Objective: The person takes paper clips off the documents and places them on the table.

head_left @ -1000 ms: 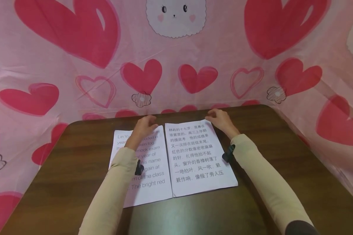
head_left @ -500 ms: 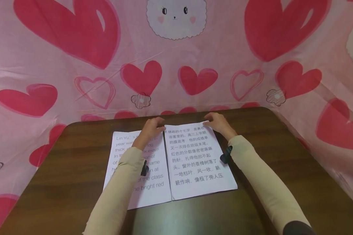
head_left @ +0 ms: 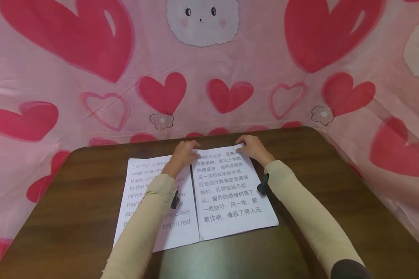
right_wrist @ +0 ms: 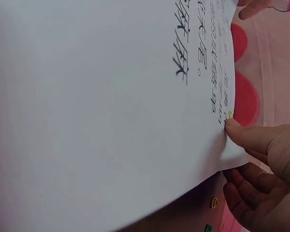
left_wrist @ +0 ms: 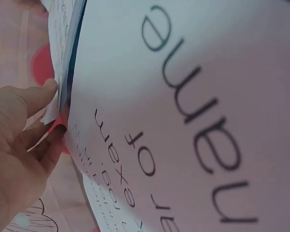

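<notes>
Two smooth white printed sheets lie flat on the dark wood table (head_left: 73,201). The English sheet (head_left: 139,182), reading "Lin Yu", touches the Chinese sheet (head_left: 230,193), whose far corners the left hand (head_left: 185,153) and right hand (head_left: 251,146) pinch.

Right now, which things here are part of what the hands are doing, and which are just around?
In use:
Chinese sheet, pinched at its far corners by left hand and right hand

Just around:
English sheet
table
heart cloth
</notes>
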A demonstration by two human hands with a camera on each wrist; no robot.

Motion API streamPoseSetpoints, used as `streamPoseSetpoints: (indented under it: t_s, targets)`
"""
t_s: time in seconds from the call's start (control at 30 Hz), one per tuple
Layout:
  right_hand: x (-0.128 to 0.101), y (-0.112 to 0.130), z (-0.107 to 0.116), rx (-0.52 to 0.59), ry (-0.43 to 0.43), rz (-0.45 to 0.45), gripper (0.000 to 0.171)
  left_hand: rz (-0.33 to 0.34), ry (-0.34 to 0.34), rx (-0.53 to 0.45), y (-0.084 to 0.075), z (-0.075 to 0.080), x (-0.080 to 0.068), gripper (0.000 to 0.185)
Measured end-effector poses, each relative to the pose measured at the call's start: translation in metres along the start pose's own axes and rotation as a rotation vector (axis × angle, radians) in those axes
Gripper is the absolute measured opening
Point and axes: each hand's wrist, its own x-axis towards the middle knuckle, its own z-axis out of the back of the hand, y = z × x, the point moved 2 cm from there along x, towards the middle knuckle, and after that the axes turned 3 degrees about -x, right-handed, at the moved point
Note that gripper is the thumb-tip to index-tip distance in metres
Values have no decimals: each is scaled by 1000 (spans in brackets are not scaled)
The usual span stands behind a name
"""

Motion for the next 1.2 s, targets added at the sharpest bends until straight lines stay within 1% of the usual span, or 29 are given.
streamPoseSetpoints:
  t_s: [0.17,0.3,0.47,0.7,0.73,0.83,0.93,1.0,1.07,1.2]
  targets:
    - [-1,2,1,-1,-11,6,32,3,-6,-55,0,-1,0,37]
    - [-2,1,3,9,-26,19,27,-14,-33,-101,-2,0,-3,32]
    - [-3,0,7,23,-43,26,22,-17,-59,-144,-6,3,-7,28]
    - [-4,3,13,28,-79,100,16,3,-79,-186,-6,6,-13,26]
    - [-5,4,14,26,-94,113,15,4,-81,-192,-6,7,-13,26]
    - [-8,7,17,41,-110,122,13,-1,-85,-210,-7,9,-15,24]
    - [-11,10,20,48,-100,107,16,3,-91,-238,-8,10,-16,23]
    - [-12,11,21,51,-71,97,21,6,-94,-253,-8,11,-18,22]
    - [-12,13,22,39,-42,116,27,3,-105,-263,-8,11,-19,22]
    - [-15,18,26,17,18,210,36,0,-129,-267,-9,13,-21,21]
